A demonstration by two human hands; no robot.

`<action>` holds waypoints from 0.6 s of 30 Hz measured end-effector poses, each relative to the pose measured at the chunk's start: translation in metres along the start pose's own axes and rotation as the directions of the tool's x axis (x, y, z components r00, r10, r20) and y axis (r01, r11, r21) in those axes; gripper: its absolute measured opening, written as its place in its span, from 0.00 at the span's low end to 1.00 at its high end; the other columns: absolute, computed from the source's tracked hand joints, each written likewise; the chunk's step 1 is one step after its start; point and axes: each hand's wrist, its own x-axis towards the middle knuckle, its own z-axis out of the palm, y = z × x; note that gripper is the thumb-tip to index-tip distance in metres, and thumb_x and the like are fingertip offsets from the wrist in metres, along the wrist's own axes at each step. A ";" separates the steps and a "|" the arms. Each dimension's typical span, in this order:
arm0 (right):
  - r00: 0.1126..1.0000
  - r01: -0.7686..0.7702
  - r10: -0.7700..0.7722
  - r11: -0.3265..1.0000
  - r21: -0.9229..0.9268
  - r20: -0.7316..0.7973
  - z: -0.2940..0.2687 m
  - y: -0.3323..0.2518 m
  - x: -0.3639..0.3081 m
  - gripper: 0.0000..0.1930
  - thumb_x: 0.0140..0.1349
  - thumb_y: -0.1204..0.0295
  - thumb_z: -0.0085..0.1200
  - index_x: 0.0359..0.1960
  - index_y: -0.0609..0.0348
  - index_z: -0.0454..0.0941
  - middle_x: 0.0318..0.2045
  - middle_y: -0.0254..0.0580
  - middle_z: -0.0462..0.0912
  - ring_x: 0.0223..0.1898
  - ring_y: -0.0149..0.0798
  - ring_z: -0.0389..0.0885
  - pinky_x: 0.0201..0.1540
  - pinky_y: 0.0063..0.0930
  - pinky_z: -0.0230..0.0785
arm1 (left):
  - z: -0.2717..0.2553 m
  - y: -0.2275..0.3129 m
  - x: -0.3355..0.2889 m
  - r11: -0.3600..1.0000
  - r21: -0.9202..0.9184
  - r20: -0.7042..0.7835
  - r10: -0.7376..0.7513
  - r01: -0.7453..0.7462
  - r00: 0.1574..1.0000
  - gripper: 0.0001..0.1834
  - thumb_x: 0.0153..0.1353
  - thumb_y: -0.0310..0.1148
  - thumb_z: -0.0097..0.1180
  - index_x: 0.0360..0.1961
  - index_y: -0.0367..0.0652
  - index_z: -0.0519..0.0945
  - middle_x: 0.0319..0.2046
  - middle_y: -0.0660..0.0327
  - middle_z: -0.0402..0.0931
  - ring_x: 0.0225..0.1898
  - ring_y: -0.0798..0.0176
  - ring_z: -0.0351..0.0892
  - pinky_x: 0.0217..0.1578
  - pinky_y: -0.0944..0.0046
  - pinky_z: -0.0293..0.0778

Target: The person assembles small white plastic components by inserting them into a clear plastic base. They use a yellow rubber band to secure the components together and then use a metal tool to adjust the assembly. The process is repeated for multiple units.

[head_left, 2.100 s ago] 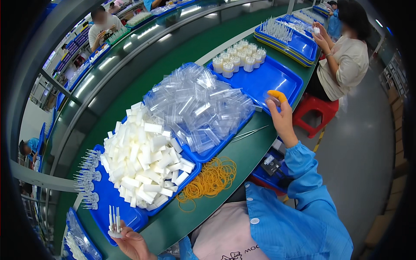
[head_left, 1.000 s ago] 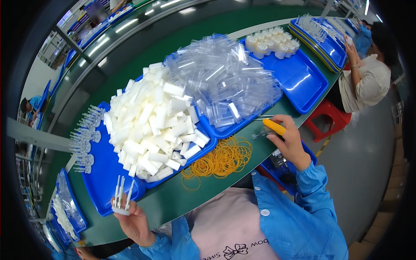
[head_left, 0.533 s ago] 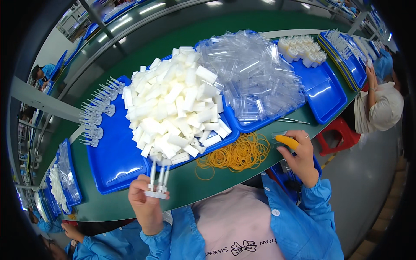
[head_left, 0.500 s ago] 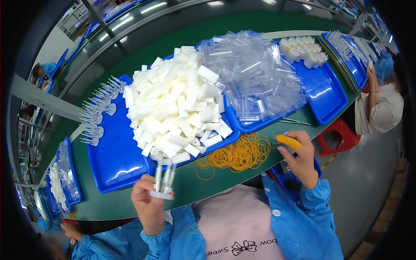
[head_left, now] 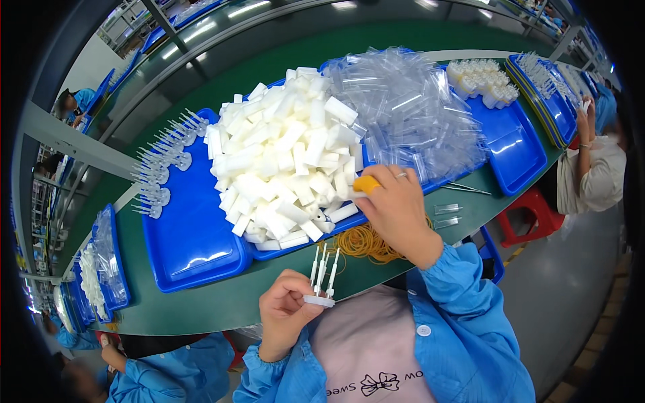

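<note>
Containers: at the left of the frame a blue tray (head_left: 195,232) is carrying pronged pieces (head_left: 154,176) along its upper-left edge; at centre a second blue tray (head_left: 274,252) is holding a high heap of white blocks (head_left: 289,154); a third tray (head_left: 438,183), at upper centre, is bearing piled clear plastic pieces (head_left: 410,111); at upper right a fourth tray (head_left: 516,144) is holding grouped white cylindrical pieces (head_left: 482,82) at its upper end. On the green worktop (head_left: 195,307), orange rubber bands (head_left: 363,243) are lying below the heap; metal tweezers (head_left: 470,189) and two loose clear parts (head_left: 446,209) are lying right of centre.

Hands: the left hand (head_left: 285,309), at lower centre, is keeping its grip closed on the base of an upright pronged part (head_left: 321,272), prongs pointing upward; the right hand (head_left: 398,211) is extending to the heap's right edge, palm down, index finger wearing an orange finger cover (head_left: 367,185); its fingers are bending at a white block, though whether its grip is closing on it cannot be told.
</note>
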 end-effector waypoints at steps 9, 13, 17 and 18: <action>0.986 -0.164 0.146 0.766 0.621 0.080 -0.041 -0.004 -0.036 0.11 0.51 0.75 0.61 0.36 0.59 0.78 0.36 0.40 0.80 0.36 0.41 0.80 0.39 0.28 0.71 | -0.002 -0.002 0.002 0.999 0.039 0.009 0.012 -0.012 1.000 0.10 0.54 0.28 0.62 0.30 0.37 0.72 0.32 0.59 0.65 0.30 0.62 0.79 0.33 0.62 0.81; 0.990 -0.140 0.116 0.748 0.649 0.081 -0.043 -0.008 -0.040 0.11 0.48 0.77 0.63 0.35 0.59 0.80 0.38 0.39 0.81 0.35 0.39 0.80 0.38 0.27 0.72 | 0.007 0.002 0.004 0.998 -0.053 0.045 -0.014 0.016 0.999 0.11 0.55 0.30 0.62 0.31 0.37 0.72 0.32 0.58 0.66 0.30 0.60 0.79 0.31 0.60 0.82; 0.994 -0.102 0.098 0.746 0.657 0.044 -0.044 -0.010 -0.039 0.13 0.46 0.78 0.64 0.35 0.59 0.80 0.39 0.38 0.82 0.36 0.38 0.81 0.38 0.26 0.72 | 0.004 -0.001 0.003 0.997 -0.048 0.101 -0.050 0.055 0.994 0.12 0.56 0.31 0.62 0.32 0.37 0.72 0.33 0.57 0.66 0.29 0.60 0.80 0.30 0.60 0.82; 0.994 -0.099 0.097 0.745 0.659 0.040 -0.044 -0.010 -0.039 0.13 0.45 0.79 0.64 0.35 0.59 0.80 0.39 0.37 0.82 0.36 0.38 0.81 0.38 0.26 0.73 | 0.005 -0.001 0.003 0.995 -0.080 0.108 -0.053 0.062 0.993 0.12 0.56 0.32 0.62 0.32 0.37 0.72 0.33 0.57 0.66 0.29 0.59 0.80 0.30 0.61 0.82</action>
